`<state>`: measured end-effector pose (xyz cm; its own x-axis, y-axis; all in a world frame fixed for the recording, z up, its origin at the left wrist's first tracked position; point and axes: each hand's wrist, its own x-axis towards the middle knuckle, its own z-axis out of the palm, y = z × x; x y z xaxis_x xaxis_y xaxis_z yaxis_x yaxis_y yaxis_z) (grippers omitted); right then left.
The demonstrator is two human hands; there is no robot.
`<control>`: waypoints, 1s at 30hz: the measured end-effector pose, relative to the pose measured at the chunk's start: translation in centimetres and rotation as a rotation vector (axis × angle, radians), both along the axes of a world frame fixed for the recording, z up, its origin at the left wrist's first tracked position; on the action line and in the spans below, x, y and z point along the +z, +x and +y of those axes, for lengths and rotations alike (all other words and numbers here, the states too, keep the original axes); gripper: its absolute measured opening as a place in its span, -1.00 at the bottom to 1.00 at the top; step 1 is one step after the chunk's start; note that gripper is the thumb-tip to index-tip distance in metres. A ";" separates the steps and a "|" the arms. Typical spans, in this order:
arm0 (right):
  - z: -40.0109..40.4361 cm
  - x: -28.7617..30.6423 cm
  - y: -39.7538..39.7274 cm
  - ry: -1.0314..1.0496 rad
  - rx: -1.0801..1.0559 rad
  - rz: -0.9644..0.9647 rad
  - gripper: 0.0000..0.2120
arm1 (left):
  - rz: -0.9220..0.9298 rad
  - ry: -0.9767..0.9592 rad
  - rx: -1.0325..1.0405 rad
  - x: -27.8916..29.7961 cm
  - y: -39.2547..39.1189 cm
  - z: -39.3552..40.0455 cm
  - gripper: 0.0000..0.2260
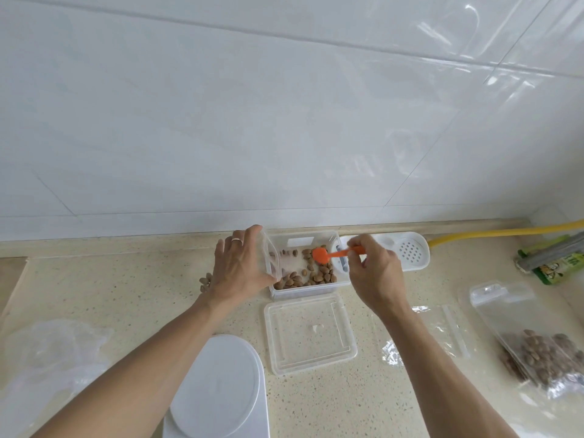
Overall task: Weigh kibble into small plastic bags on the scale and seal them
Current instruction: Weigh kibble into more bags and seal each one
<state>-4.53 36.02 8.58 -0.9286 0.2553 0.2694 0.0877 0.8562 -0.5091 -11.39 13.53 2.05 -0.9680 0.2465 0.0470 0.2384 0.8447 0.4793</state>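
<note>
A clear plastic tub (316, 287) near the back wall holds brown kibble (317, 275). My left hand (238, 267) grips a small clear plastic bag (270, 257), open and upright at the tub's left edge, with a few pieces inside. My right hand (376, 271) pinches the handle of an orange spoon (324, 255) whose bowl hovers over the kibble in the tub. The white scale (218, 385) sits at the near edge with nothing on its round platform. A filled zip bag of kibble (537, 352) lies at the right.
The tub's clear lid (311, 333) lies in front of the tub. Empty zip bags (442, 333) lie to its right, crumpled plastic (53, 352) at the left. A white perforated tray (407, 251), a yellow hose (505, 232) and a green packet (556, 267) are at the back right. A few kibble pieces (204, 282) lie left of my hand.
</note>
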 end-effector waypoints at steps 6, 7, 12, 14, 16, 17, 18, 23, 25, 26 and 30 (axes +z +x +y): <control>-0.5 -2.9 0.2 0.083 -0.031 -0.139 -0.88 | 0.004 0.013 -0.051 -0.6 0.0 -0.6 -0.02; -0.7 -3.0 0.1 -0.013 -0.055 -0.169 -0.88 | 0.011 0.015 -0.054 -0.7 0.0 -0.6 -0.03; -1.9 -3.6 0.4 -0.519 -0.101 -0.356 -0.91 | 0.025 -0.006 -0.055 -0.5 0.3 -0.6 -0.04; -2.5 -4.2 0.6 -0.636 -0.127 -0.394 -0.91 | 0.027 -0.011 -0.056 -0.4 0.4 -0.6 -0.05; -2.9 -4.4 0.7 -0.735 -0.196 -0.395 -0.89 | 0.033 -0.020 -0.058 -0.4 0.4 -0.6 -0.06; -3.0 -4.3 0.7 -0.785 -0.240 -0.385 -0.88 | 0.042 -0.026 -0.059 -0.5 0.4 -0.6 -0.07; -3.0 -4.2 0.7 -0.840 -0.287 -0.369 -0.87 | 0.056 -0.033 -0.060 -0.5 0.5 -0.6 -0.08; -2.0 -3.4 0.9 -1.058 -0.459 -0.279 -0.86 | 0.085 -0.083 -0.067 -0.4 0.6 -0.6 -0.08; -1.3 -2.9 0.9 -1.080 -0.482 -0.246 -0.86 | 0.088 -0.103 -0.060 -0.2 0.6 -0.5 -0.06; -1.0 -2.4 0.9 -1.079 -0.483 -0.229 -0.87 | 0.092 -0.110 -0.053 -0.1 0.6 -0.4 -0.06; 0.0 -0.1 0.8 -1.029 -0.441 -0.146 -0.87 | 0.078 -0.130 -0.032 0.5 0.3 0.1 -0.10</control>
<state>-3.77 36.02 8.46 -0.7075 0.6069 -0.3620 0.3952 -0.0848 -0.9147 -11.05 13.61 2.53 -0.9543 0.2859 0.0875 0.2982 0.8899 0.3453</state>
